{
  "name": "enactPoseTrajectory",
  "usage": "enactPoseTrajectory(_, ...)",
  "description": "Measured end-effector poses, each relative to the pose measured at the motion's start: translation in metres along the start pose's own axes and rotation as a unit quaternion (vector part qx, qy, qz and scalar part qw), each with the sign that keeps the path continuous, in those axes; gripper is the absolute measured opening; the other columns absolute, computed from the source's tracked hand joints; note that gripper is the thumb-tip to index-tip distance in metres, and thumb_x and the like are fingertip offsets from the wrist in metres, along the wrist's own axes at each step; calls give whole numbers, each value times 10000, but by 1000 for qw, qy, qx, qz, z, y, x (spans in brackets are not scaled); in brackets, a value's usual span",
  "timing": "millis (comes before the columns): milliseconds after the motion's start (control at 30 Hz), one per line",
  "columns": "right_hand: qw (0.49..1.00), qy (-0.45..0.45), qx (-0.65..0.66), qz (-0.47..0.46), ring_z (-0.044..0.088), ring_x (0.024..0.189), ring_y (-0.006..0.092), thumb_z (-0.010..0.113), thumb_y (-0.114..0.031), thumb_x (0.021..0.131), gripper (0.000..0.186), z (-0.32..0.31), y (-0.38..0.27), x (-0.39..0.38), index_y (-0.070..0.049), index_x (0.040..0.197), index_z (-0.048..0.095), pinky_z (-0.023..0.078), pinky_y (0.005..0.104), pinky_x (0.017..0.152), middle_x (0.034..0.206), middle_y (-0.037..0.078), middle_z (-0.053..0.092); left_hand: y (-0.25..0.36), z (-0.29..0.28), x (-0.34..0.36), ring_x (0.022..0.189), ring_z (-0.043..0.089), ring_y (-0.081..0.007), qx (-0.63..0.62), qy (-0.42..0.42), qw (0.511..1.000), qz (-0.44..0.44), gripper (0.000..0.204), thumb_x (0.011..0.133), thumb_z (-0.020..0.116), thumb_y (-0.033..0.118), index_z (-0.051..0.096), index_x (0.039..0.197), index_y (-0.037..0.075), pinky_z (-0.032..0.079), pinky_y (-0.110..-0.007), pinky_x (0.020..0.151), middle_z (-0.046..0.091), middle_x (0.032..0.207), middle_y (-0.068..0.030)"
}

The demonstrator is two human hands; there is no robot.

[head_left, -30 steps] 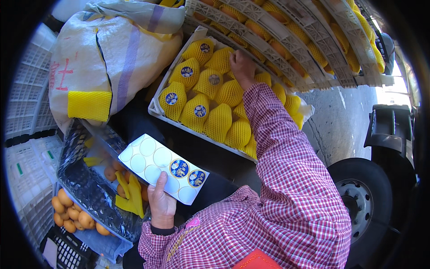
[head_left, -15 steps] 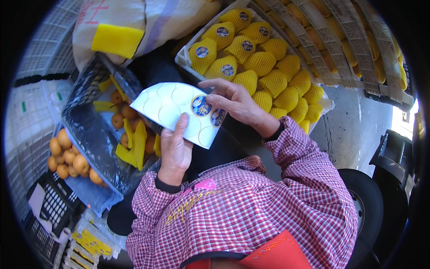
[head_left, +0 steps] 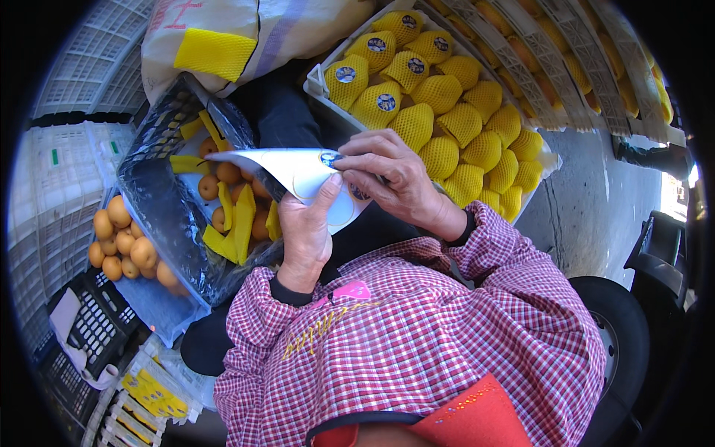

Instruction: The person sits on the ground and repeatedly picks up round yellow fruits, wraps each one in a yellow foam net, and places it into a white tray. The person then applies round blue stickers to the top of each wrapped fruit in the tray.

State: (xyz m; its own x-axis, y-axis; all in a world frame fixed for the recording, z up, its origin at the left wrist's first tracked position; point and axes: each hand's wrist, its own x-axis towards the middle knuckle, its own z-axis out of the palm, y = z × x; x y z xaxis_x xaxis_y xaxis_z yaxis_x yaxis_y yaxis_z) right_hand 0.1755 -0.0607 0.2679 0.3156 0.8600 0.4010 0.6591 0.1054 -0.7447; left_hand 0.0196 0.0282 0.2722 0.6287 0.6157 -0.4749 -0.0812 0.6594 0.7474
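My left hand [head_left: 305, 242] grips a white sticker sheet [head_left: 294, 175] by its near edge, thumb on top. The sheet is bent, and most of its round places show bare white backing. A round blue sticker [head_left: 328, 159] at its upper edge is pinched by the fingers of my right hand [head_left: 395, 179]; I cannot tell whether it has come loose. Another dark sticker [head_left: 359, 191] shows partly beneath my right fingers. Beyond my right hand, a white crate [head_left: 319, 80] holds rows of fruit in yellow foam nets [head_left: 436, 95]. Several nets in its far-left part bear round blue stickers.
At the left, a dark crate [head_left: 145, 160] lined with plastic holds bare orange-brown fruit [head_left: 227, 173] and loose yellow nets [head_left: 237, 231]. More fruit [head_left: 141, 253] lies beside it. Stacked crates [head_left: 544, 63] stand far right, a black wheel [head_left: 614, 343] nearer. A white sack [head_left: 298, 30] lies behind.
The sheet has tilted and bent, its upper edge lifting towards my right hand. My right fingers have closed on the sticker's edge. The whole view has shifted slightly.
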Motion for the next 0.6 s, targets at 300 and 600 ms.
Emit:
enactPoseTrajectory(300,988,-33,93,123,665,872,220,735,-204,876,177,-16,10,-5,-67,983,762,546,326,735,941,75,707,-8,6,10,1043,671,-186,103,-28,994,10,324,912,738,144,636,1197,31,536,-318,918,685,1119,-84)
enactPoseTrajectory(600,977,-47,160,131,682,814,245,699,-181,903,166,-28,37,-9,-29,965,721,547,330,713,907,105,701,-13,18,24,1028,686,-198,127,-32,991,-27,302,906,748,161,659,1164,33,547,-322,903,704,1092,-96)
